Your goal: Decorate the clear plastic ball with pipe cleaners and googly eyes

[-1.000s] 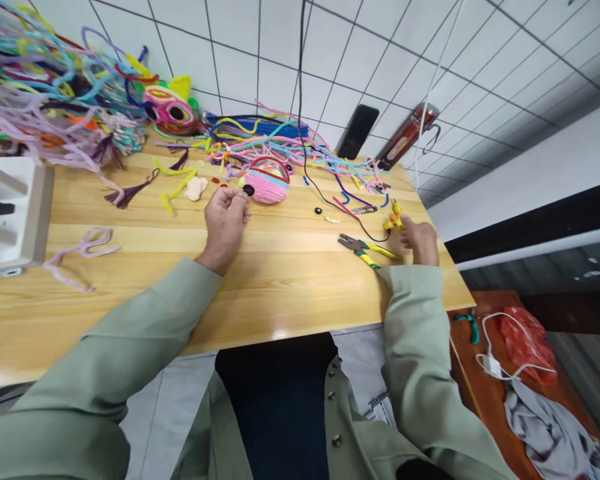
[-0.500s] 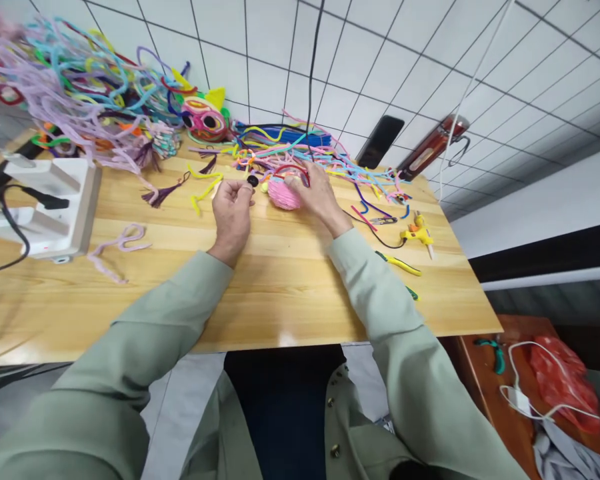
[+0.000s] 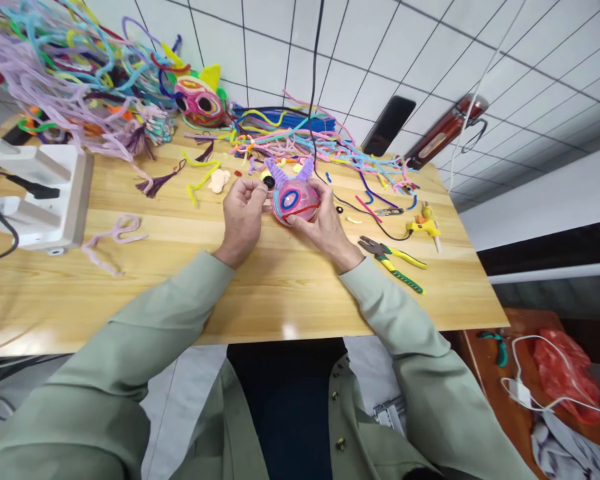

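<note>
Near the middle of the yellow wooden table (image 3: 290, 293), a round pink fuzzy head with purple horns (image 3: 307, 200) shows a blue-edged oval eye (image 3: 289, 200) that was hidden before. The right hand (image 3: 327, 227) grips it; the left hand (image 3: 243, 212) pinches a round black disc (image 3: 269, 181) beside it

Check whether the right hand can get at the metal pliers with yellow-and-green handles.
Likely yes: the pliers lie uncovered close to the right hand, with nothing visible in between. That hand holds the pink, round figure with purple horns, though, so it would probably have to let go first.
</note>
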Motion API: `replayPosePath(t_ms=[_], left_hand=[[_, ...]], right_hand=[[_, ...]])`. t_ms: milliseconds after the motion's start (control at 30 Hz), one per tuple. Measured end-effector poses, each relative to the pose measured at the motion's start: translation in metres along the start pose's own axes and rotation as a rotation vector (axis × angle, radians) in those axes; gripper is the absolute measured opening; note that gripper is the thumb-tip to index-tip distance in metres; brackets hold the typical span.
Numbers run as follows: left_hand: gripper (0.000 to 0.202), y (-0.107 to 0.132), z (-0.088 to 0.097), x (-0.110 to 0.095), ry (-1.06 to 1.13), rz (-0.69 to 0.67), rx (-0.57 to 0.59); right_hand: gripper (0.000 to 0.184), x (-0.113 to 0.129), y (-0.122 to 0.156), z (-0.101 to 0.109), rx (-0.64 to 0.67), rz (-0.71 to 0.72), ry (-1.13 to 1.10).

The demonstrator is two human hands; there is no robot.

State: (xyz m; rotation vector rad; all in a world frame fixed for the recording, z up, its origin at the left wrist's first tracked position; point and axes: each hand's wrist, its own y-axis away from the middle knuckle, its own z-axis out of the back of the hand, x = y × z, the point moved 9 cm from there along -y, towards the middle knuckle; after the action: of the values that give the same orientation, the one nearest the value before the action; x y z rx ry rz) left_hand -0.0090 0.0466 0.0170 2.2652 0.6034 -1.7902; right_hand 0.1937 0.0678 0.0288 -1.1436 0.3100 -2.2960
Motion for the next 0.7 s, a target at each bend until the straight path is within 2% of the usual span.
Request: replayPosePath(t_ms=[100, 233, 400, 533, 700], left_hand=[[0.018, 0.009, -0.003, -0.007, -0.049, -0.082, 0.028], [0.007, 0.020, -0.004, -0.031, -0.203, -0.346, 0.087], [0.016, 0.021, -0.005, -0.053, -0.522, -0.552, 0.159], [0.018, 0.017, -0.006, -0.052, -0.624, -0.660, 0.206], [0.008, 0.024, -0.013, -0.039, -0.790, -0.965, 0.215]], right_hand=[[0.101, 0.002, 0.002, 0.000, -0.041, 0.063, 0.011], [0.099, 0.004, 0.002, -0.002, -0.101, 0.051, 0.013], [0.097, 0.002, 0.000, -0.007, -0.143, -0.004, 0.058], [0.093, 0.001, 0.000, -0.009, -0.166, 0.031, 0.083], [0.098, -0.004, 0.000, -0.010, -0.210, 0.082, 0.072]])
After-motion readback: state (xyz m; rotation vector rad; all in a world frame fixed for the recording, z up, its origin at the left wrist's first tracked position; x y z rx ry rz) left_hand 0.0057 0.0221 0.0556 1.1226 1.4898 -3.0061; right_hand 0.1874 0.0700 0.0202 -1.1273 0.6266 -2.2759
